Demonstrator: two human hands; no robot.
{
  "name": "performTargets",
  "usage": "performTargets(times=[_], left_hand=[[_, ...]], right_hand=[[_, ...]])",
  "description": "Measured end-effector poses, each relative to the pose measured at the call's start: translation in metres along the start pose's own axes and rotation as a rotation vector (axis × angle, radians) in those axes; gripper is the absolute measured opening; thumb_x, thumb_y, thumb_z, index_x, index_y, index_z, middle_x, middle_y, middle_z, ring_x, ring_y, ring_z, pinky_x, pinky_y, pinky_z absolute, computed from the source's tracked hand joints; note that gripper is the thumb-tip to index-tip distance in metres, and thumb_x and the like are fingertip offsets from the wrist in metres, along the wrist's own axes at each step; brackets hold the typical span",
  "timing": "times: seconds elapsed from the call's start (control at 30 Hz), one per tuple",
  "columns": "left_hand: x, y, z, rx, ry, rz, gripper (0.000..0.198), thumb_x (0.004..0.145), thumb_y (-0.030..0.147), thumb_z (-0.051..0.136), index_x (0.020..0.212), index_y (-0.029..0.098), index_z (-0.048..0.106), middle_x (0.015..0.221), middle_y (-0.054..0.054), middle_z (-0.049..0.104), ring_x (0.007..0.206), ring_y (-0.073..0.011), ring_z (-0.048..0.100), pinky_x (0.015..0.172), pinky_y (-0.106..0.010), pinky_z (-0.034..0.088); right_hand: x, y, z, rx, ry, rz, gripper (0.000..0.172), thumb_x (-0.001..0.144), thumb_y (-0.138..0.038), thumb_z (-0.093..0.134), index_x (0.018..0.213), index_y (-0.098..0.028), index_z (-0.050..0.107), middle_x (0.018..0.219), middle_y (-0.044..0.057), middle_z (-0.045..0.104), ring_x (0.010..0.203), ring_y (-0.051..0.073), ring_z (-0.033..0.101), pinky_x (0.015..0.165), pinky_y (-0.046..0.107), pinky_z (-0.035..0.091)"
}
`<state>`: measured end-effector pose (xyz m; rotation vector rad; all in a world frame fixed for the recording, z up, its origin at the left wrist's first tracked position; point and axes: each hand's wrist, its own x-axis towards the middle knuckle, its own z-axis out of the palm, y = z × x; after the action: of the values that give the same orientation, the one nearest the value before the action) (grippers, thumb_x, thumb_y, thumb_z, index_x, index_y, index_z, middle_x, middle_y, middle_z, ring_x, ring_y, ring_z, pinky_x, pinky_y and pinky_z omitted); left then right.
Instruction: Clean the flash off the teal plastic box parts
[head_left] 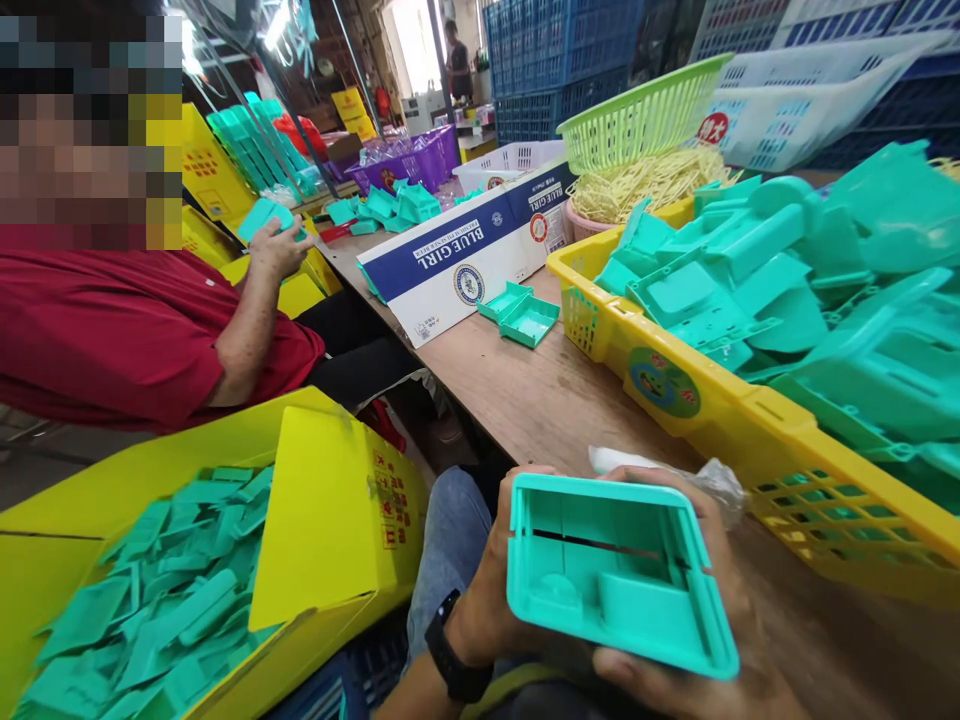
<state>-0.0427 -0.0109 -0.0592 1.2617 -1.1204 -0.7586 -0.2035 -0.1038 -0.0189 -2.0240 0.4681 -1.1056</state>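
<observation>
I hold a teal plastic box-shaped part [615, 565] with both hands over my lap, its open side facing me, a thin metal rod across its inside. My left hand [487, 590], with a black wristband, grips its left edge. My right hand [697, 640] wraps its right side and underside. A crumpled clear plastic bag [705, 478] lies on the table just behind the part.
A yellow basket [720, 420] full of teal parts stands on the wooden table [525, 390] at right. A yellow box [330, 520] of flat teal pieces sits at lower left. A co-worker in a red shirt [135, 330] sits left, holding a teal part. A Blue Girl carton [465, 255] lies further back.
</observation>
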Motion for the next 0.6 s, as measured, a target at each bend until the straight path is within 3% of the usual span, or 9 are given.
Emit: performTargets(times=[0.2, 0.33, 0.47, 0.6], left_hand=[[0.008, 0.022, -0.003, 0.034, 0.017, 0.062, 0.067, 0.083, 0.072, 0.077, 0.125, 0.022, 0.062, 0.113, -0.009, 0.063, 0.1, -0.0267, 0.067, 0.094, -0.045, 0.06], [0.012, 0.027, 0.0, 0.088, 0.041, 0.124, 0.033, 0.098, 0.047, 0.069, 0.119, 0.022, 0.062, 0.103, -0.005, 0.066, 0.093, -0.0212, 0.067, 0.084, -0.034, 0.057], [0.014, 0.026, 0.003, 0.084, 0.044, 0.136, 0.029, 0.098, 0.037, 0.069, 0.122, 0.022, 0.062, 0.107, -0.005, 0.067, 0.094, -0.0208, 0.069, 0.084, -0.033, 0.058], [0.018, 0.03, -0.001, 0.053, 0.034, 0.139, 0.028, 0.101, 0.032, 0.065, 0.128, 0.025, 0.062, 0.114, -0.006, 0.069, 0.103, -0.0208, 0.071, 0.091, -0.032, 0.059]], right_hand=[[-0.011, 0.005, -0.002, -0.026, 0.035, 0.034, 0.092, 0.085, -0.077, 0.074, 0.154, -0.024, 0.044, 0.137, 0.012, 0.062, 0.115, 0.029, 0.071, 0.088, 0.033, 0.068], [-0.016, 0.005, 0.003, -0.003, 0.145, 0.062, 0.084, 0.087, -0.08, 0.069, 0.149, -0.028, 0.049, 0.13, 0.01, 0.064, 0.108, 0.029, 0.072, 0.082, 0.036, 0.068], [-0.013, 0.002, 0.002, -0.056, 0.207, 0.068, 0.08, 0.082, -0.086, 0.067, 0.138, -0.03, 0.058, 0.121, 0.01, 0.068, 0.105, 0.033, 0.071, 0.076, 0.042, 0.066], [-0.009, 0.003, -0.007, -0.093, 0.188, 0.037, 0.08, 0.085, -0.086, 0.065, 0.142, -0.03, 0.058, 0.125, 0.012, 0.068, 0.115, 0.038, 0.069, 0.084, 0.049, 0.065]])
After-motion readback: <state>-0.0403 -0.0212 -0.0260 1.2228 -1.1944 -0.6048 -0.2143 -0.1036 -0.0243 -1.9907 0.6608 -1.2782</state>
